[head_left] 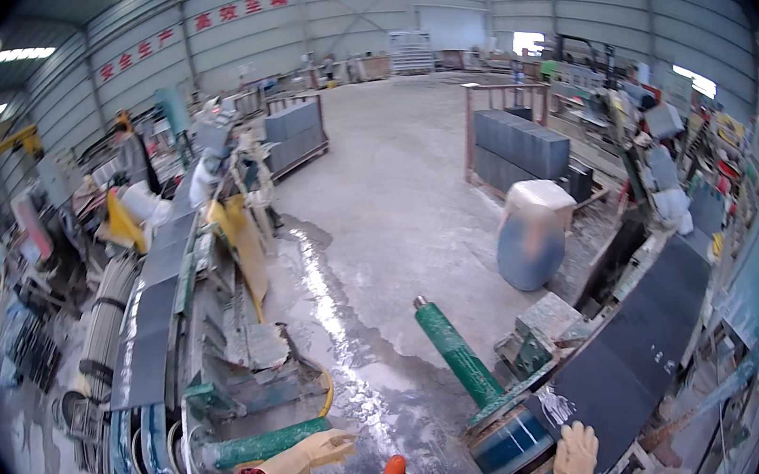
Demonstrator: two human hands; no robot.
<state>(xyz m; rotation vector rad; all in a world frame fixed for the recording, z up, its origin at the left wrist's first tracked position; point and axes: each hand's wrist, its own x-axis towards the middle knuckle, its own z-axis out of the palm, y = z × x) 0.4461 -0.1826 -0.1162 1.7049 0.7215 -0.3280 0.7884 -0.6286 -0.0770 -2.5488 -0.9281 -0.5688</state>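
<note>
My right hand [576,455], in a cream glove, is at the near end of the right-hand conveyor with its fingers stretched forward. Just ahead of it lies a dark grey slab [626,348] with a white smear on its near corner; whether the fingertips touch it I cannot tell. A blue roller [513,448] sits beside this hand. My left hand [315,455], gloved alike, hovers with fingers extended to the right and holds nothing. Close by is a green roller [264,446]. Dark slabs [144,341] lie along the left-hand conveyor.
A green cylinder [456,349] juts into the aisle from the right-hand machine. Beyond it stands a blue barrel [528,260] with a pale top. Racks hold grey block stacks [519,145] ahead. A wet white streak [324,301] runs along the floor; a yellow hose [327,392] curves near the left machine.
</note>
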